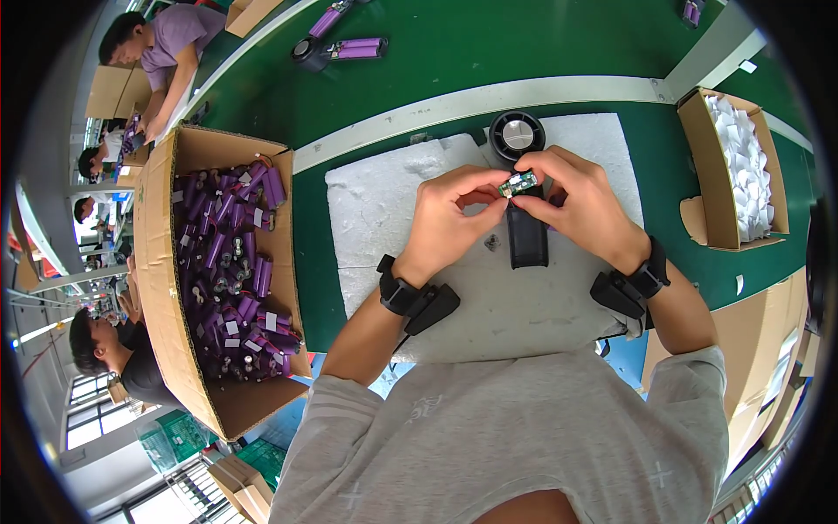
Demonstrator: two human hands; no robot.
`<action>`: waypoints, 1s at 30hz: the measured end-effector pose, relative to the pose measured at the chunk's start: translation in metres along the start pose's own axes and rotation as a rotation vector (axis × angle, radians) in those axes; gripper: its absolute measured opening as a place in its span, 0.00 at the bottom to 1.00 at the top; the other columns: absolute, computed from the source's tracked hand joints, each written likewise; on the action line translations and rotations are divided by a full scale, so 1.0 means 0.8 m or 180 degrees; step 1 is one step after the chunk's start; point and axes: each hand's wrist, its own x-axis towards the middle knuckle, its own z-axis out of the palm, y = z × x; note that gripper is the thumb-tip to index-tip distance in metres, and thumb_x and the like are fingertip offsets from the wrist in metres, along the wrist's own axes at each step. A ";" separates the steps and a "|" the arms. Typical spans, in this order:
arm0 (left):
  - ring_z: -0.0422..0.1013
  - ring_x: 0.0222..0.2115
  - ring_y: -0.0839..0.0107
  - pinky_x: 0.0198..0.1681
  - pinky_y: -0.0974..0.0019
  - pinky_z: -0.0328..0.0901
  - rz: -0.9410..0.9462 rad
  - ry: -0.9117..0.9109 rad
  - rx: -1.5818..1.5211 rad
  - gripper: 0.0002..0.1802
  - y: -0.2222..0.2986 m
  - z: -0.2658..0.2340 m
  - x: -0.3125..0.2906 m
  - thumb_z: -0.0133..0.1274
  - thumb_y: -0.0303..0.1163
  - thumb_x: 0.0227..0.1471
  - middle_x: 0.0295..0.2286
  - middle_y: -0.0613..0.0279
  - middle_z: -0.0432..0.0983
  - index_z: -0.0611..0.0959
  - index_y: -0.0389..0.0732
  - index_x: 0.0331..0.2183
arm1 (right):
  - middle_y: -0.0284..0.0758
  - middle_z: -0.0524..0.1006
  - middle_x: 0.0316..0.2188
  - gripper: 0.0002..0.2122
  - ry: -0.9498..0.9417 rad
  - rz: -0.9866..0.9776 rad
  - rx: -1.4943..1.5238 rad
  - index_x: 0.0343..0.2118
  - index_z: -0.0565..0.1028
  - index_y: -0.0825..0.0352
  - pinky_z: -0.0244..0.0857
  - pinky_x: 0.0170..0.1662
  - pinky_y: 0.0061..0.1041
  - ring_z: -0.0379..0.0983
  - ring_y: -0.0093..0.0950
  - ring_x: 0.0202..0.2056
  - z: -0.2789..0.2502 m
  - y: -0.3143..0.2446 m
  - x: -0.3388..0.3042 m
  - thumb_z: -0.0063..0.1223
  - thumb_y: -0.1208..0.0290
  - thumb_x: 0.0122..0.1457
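Observation:
Between the fingertips of both hands is a small green circuit board [518, 183] with light-coloured parts on it. My left hand [449, 214] pinches its left end between thumb and forefinger. At the right end, the thumb and fingers of my right hand [580, 196] close on it too. Below the board lies a black handheld device with a round head [517, 135] and a dark rectangular handle [527, 237]. My hands partly hide its middle. It rests on a white foam pad [393, 188] with a greyish worn area.
At left a large cardboard box [284, 153] holds many purple battery packs [231, 262]. A smaller box [694, 122] of white pieces [740, 166] stands at right. Beyond the pale rail [419, 112] lie more battery assemblies [358, 49]. Other people [179, 39] sit at far left.

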 end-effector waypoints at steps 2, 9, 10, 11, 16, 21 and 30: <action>0.78 0.33 0.71 0.38 0.71 0.73 -0.0132 0.0032 -0.0122 0.17 -0.001 0.000 -0.002 0.58 0.15 0.42 0.34 0.57 0.79 0.82 0.35 0.39 | 0.34 0.74 0.31 0.16 0.0127 -0.0136 0.0009 0.40 0.75 0.66 0.68 0.25 0.20 0.71 0.23 0.23 0.003 0.001 0.000 0.64 0.79 0.47; 0.77 0.32 0.70 0.37 0.71 0.74 -0.0049 0.0068 -0.0026 0.16 -0.001 0.001 -0.002 0.57 0.16 0.43 0.34 0.57 0.79 0.83 0.36 0.38 | 0.33 0.75 0.30 0.15 0.0227 -0.0206 -0.0136 0.39 0.77 0.65 0.68 0.26 0.20 0.72 0.24 0.24 0.004 0.000 -0.001 0.64 0.78 0.46; 0.77 0.32 0.70 0.37 0.71 0.74 -0.0026 0.0070 0.0001 0.16 -0.001 0.001 -0.003 0.57 0.16 0.43 0.34 0.57 0.79 0.83 0.36 0.38 | 0.33 0.75 0.30 0.14 0.0266 -0.0216 -0.0127 0.39 0.77 0.66 0.68 0.26 0.20 0.72 0.24 0.24 0.006 0.001 -0.002 0.64 0.78 0.46; 0.77 0.32 0.70 0.37 0.71 0.74 0.0004 0.0070 0.0027 0.15 -0.001 0.001 -0.002 0.57 0.16 0.43 0.34 0.57 0.79 0.84 0.36 0.38 | 0.33 0.75 0.30 0.14 0.0309 -0.0227 -0.0123 0.38 0.77 0.66 0.68 0.26 0.20 0.72 0.24 0.24 0.006 0.002 -0.002 0.64 0.78 0.46; 0.77 0.32 0.70 0.37 0.71 0.74 -0.0018 0.0064 0.0059 0.15 -0.001 0.002 -0.001 0.57 0.16 0.43 0.33 0.57 0.79 0.84 0.35 0.37 | 0.34 0.75 0.30 0.15 0.0339 -0.0129 -0.0153 0.39 0.77 0.66 0.68 0.26 0.20 0.72 0.24 0.23 0.007 -0.001 -0.003 0.65 0.78 0.46; 0.77 0.31 0.71 0.36 0.72 0.73 -0.0020 0.0057 0.0155 0.13 0.000 0.001 0.003 0.57 0.16 0.42 0.32 0.58 0.79 0.84 0.35 0.35 | 0.34 0.75 0.29 0.15 0.0456 -0.0244 -0.0250 0.38 0.78 0.65 0.67 0.25 0.20 0.71 0.24 0.23 0.009 0.000 -0.002 0.65 0.78 0.45; 0.76 0.26 0.72 0.28 0.73 0.70 0.0037 0.0019 0.0632 0.13 0.004 -0.001 0.008 0.59 0.19 0.40 0.27 0.61 0.79 0.86 0.38 0.33 | 0.33 0.76 0.29 0.14 0.0530 -0.0207 -0.0290 0.36 0.79 0.65 0.67 0.24 0.19 0.71 0.23 0.21 0.011 0.002 -0.004 0.65 0.79 0.43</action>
